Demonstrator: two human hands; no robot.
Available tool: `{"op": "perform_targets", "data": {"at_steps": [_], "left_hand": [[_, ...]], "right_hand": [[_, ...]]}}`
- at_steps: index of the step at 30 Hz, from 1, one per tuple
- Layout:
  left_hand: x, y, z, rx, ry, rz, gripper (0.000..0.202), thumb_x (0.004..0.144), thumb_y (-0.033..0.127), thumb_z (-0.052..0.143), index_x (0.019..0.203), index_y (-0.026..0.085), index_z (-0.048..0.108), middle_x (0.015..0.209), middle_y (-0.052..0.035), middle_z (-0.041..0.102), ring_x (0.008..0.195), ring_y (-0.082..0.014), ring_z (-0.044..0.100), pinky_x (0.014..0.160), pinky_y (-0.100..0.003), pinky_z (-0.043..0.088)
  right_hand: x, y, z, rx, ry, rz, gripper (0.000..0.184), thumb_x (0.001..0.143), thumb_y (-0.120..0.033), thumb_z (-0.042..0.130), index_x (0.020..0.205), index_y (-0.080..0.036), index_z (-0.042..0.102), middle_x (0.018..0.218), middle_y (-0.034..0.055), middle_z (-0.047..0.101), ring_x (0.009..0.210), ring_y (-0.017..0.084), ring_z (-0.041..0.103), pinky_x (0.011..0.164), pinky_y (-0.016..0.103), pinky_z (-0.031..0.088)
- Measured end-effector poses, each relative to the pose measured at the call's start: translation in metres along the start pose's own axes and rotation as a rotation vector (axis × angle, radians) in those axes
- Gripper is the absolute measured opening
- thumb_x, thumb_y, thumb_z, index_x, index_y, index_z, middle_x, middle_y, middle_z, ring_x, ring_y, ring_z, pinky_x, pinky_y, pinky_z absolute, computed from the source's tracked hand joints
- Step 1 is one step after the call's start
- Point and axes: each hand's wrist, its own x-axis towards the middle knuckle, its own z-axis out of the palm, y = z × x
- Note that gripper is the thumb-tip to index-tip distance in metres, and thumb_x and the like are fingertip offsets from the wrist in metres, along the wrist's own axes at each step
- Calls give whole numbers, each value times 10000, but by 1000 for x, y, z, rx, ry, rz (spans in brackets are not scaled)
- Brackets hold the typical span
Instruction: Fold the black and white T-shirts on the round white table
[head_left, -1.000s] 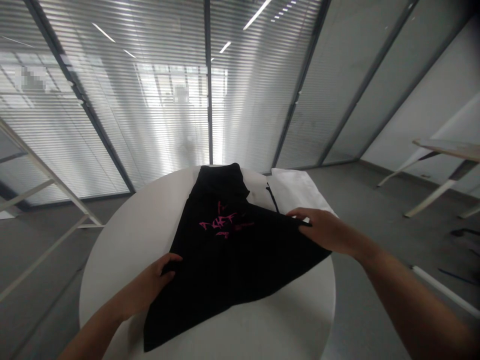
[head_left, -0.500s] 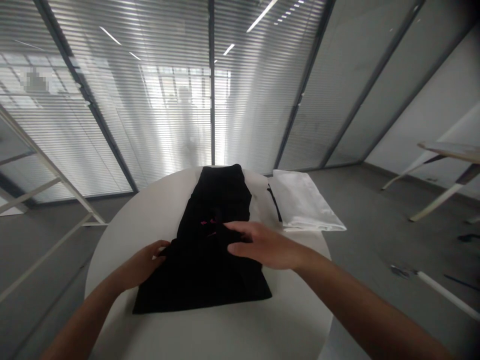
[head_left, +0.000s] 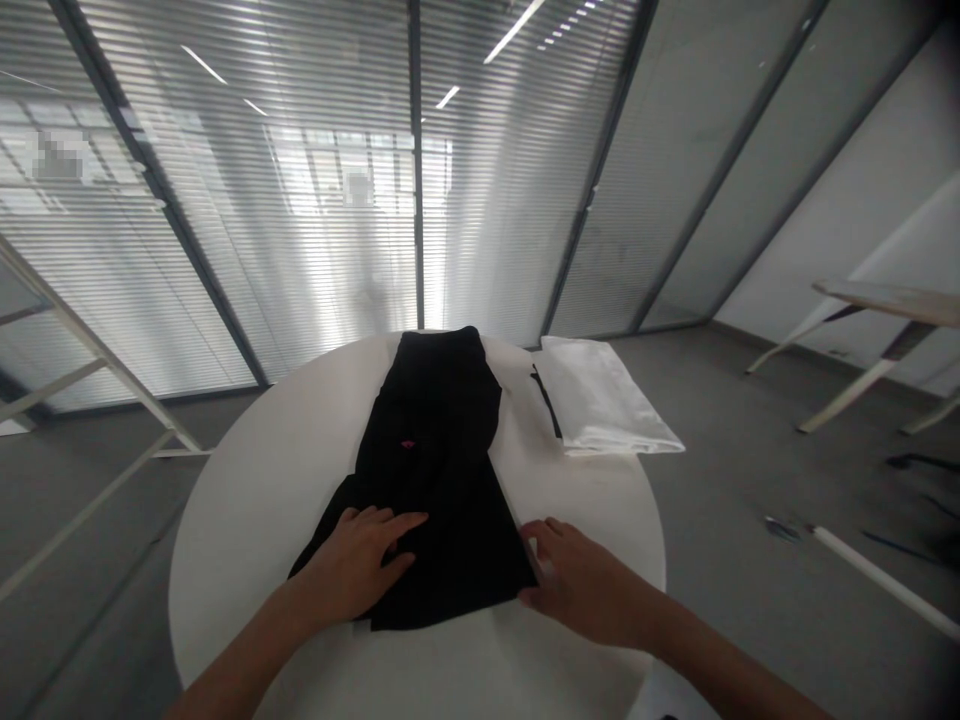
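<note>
A black garment (head_left: 427,470) lies folded into a long narrow shape on the round white table (head_left: 240,530), and only a speck of its pink print (head_left: 409,444) shows. My left hand (head_left: 352,565) rests flat on the garment's lower left part, fingers spread. My right hand (head_left: 585,580) sits at the garment's lower right edge, its fingertips against the fold. Neither hand appears to grip the cloth. A black drawstring cord (head_left: 546,400) lies beside the garment, partly on a folded white cloth (head_left: 600,400).
The white cloth lies at the table's far right edge. Behind the table are glass partitions with slatted blinds (head_left: 300,200). A white-framed stand (head_left: 90,400) is at left, and a pale table (head_left: 885,320) and a white tube (head_left: 885,580) are at right on the grey floor.
The garment is narrower than a second ago, with its right flap folded in and the pink print almost covered. My right hand has moved down to the lower right edge, and my left hand has moved onto the cloth.
</note>
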Motion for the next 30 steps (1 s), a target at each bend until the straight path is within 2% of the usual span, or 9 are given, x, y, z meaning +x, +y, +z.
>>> {"op": "perform_targets", "data": {"at_steps": [5, 8, 11, 14, 17, 21, 26, 28, 30], "left_hand": [[2, 1, 7, -88, 45, 3, 338, 900, 310, 465, 1179, 302, 655, 1058, -45, 649, 1006, -228, 586, 964, -401, 370], [0, 5, 4, -248, 96, -39, 321, 916, 352, 430, 1114, 277, 671, 1049, -40, 632, 947, -194, 595, 908, -345, 428], [-2, 7, 1, -417, 201, -112, 324, 905, 411, 446, 1099, 262, 657, 1014, -36, 617, 905, -180, 584, 851, -316, 457], [-4, 11, 0, -623, 295, -216, 303, 846, 441, 536, 1030, 229, 650, 885, -17, 595, 807, -164, 566, 760, -286, 458], [-10, 20, 1, -767, 308, -257, 284, 798, 424, 597, 987, 214, 623, 839, 2, 569, 714, -133, 527, 672, -254, 434], [-26, 34, 7, -747, 224, -232, 237, 846, 367, 544, 1046, 246, 582, 960, -8, 597, 712, -125, 533, 656, -251, 433], [-38, 38, 13, -553, 151, -80, 245, 891, 211, 394, 1046, 266, 576, 1092, -28, 600, 951, -164, 571, 873, -300, 448], [-40, 33, 11, -490, 113, -25, 314, 869, 143, 369, 1057, 276, 582, 1142, -22, 586, 1042, -162, 552, 959, -307, 414], [-41, 28, 6, -462, 52, -10, 376, 853, 110, 357, 1092, 289, 585, 1171, -14, 582, 1072, -154, 546, 992, -301, 399]], "right_hand": [[-7, -1, 14, 50, 80, -29, 81, 820, -228, 532, 867, -200, 593, 941, 68, 621, 920, 235, 560, 843, 360, 412], [-1, -2, 13, 251, 158, -67, 128, 861, -201, 442, 894, -219, 564, 958, 59, 628, 920, 216, 578, 830, 341, 443], [0, 3, 6, 470, 224, -16, 94, 826, -196, 438, 884, -233, 503, 867, 18, 627, 846, 195, 602, 752, 311, 474], [-9, 9, -7, 428, 267, 32, 105, 747, -159, 451, 814, -239, 458, 758, -12, 595, 752, 177, 584, 691, 289, 459], [-30, 11, -24, 198, 185, 38, 128, 687, -136, 485, 764, -238, 472, 738, -11, 598, 703, 171, 559, 663, 285, 424], [-57, 12, -43, 29, -60, -37, 188, 664, -107, 515, 791, -237, 559, 817, 0, 634, 729, 166, 573, 656, 275, 401], [-48, 16, -57, 84, -334, -125, 230, 743, -233, 624, 967, -271, 660, 909, 9, 675, 821, 188, 622, 707, 286, 434], [-28, 18, -60, 140, -308, -140, 231, 822, -317, 593, 1039, -276, 660, 934, 17, 682, 838, 190, 630, 726, 293, 445], [-2, 21, -59, 167, -144, -136, 233, 891, -359, 517, 1048, -251, 651, 945, 37, 680, 843, 192, 625, 736, 299, 450]]}}
